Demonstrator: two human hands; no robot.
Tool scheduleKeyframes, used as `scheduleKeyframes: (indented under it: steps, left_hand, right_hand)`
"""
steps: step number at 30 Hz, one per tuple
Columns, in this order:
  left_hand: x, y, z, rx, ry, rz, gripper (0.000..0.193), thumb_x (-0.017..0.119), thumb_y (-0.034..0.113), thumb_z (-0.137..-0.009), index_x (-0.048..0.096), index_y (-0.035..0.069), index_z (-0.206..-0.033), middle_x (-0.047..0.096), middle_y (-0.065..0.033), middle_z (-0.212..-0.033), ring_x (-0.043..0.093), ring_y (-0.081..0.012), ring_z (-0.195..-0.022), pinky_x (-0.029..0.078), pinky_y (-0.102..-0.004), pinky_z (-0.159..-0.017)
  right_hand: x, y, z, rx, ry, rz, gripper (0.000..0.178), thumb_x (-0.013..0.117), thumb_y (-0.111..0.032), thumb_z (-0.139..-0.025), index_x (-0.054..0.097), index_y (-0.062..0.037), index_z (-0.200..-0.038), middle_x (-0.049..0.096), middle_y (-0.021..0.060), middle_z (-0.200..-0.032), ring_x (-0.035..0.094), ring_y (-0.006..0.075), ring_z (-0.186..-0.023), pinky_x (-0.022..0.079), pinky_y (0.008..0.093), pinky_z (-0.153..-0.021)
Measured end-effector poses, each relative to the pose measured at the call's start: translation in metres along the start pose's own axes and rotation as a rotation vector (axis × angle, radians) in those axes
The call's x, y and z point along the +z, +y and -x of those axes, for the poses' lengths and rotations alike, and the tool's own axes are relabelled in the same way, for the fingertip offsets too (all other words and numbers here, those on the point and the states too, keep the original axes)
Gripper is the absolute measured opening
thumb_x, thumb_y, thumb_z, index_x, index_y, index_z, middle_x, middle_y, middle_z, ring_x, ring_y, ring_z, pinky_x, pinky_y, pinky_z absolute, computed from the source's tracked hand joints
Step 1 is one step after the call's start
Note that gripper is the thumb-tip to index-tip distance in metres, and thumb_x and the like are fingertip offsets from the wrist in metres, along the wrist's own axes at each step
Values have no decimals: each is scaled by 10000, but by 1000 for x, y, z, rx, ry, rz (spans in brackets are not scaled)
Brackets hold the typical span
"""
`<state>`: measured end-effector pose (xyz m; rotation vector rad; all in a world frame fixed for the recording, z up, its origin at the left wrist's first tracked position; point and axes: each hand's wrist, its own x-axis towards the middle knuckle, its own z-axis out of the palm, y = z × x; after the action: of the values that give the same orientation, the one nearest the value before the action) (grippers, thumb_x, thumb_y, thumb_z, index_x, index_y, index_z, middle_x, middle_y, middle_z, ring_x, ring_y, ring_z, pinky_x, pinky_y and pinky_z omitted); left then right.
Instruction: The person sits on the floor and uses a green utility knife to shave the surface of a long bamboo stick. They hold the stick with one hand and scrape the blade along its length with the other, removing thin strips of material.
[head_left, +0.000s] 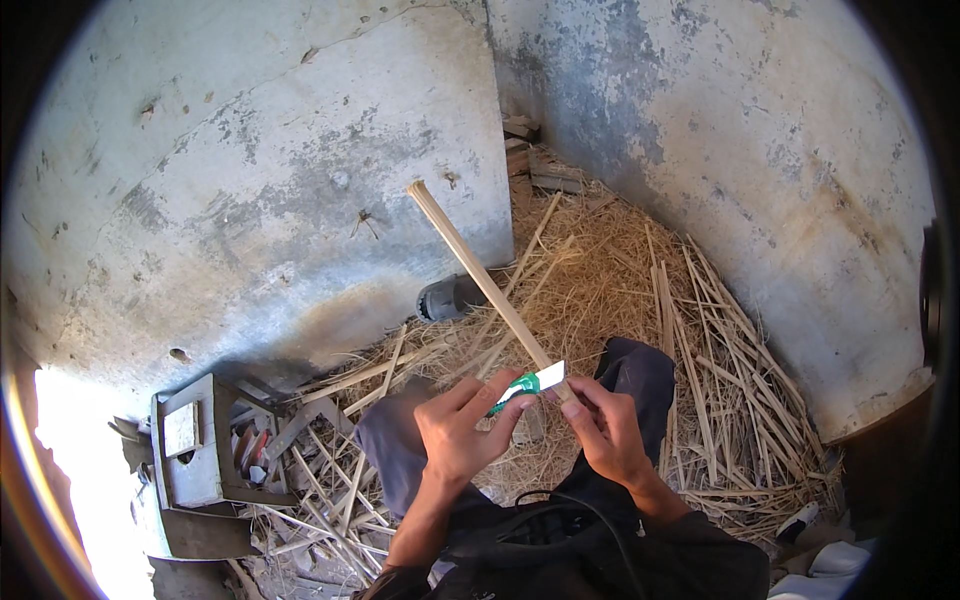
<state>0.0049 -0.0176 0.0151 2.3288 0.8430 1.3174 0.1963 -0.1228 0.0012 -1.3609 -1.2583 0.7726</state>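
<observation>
A worn, pale box [188, 478] sits at the left edge of the straw-littered floor [600, 262]. The left hand [458, 428] grips a green-handled cutter [515, 388], its bright flat blade [551, 375] crossing a wooden strip [478, 272] held above the floor's middle; the right hand [612, 430] pinches the strip's near end. Thin sticks [735, 392] line the floor's right edge.

Rough workshop, heaped wood shavings [605, 265]

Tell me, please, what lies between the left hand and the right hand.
The head view shows a green item with a white end, held by the left hand, overlapping the wooden strip that the right hand pinches.
</observation>
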Motion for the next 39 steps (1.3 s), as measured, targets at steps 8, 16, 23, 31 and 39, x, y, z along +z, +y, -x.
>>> scheduleKeyframes:
  steps: [8, 16, 23, 31, 39]
  left_hand:
    - [-1, 1, -2, -16, 8, 1, 351, 906, 114, -805, 828, 65, -1144, 678, -64, -726, 585, -146, -546, 446, -293, -508]
    - [-6, 3, -4, -1, 0, -52, 359, 939, 225, -794, 835, 123, -1123, 695, -55, -733, 630, -219, -550, 491, -337, -508]
    - [-28, -3, -27, -210, 163, -120, 274, 847, 139, -898, 810, -8, -1126, 711, -155, -780, 640, -175, -666, 504, -300, -660]
    - [-44, -25, -53, -227, 248, -85, 241, 837, 112, -914, 809, -21, -1113, 666, -91, -711, 586, -121, -653, 472, -294, -633]
    - [-41, -42, -61, -11, 363, -198, 301, 846, 139, -926, 803, -31, -1170, 635, -48, -659, 486, -86, -582, 358, -288, -535]
  right_hand:
    - [0, 1, 1, -41, 16, 42, 273, 642, -187, -1070, 681, 33, -1228, 633, 100, -734, 593, 130, -626, 460, 320, -586]
    - [4, -4, 1, -111, 54, 7, 287, 624, -202, -1095, 715, 39, -1221, 545, -35, -728, 401, 21, -632, 302, 249, -550]
    - [6, 3, 16, -13, -22, -27, 302, 607, -213, -1102, 715, 35, -1235, 512, -54, -719, 367, 13, -611, 282, 245, -548]
    - [7, 13, 33, 73, -65, -96, 344, 603, -245, -1112, 692, 54, -1257, 490, -62, -718, 350, 8, -596, 271, 242, -548]
    - [2, 4, 35, 96, -66, -100, 341, 623, -248, -1101, 702, 51, -1244, 514, -52, -717, 376, 14, -609, 286, 242, -558]
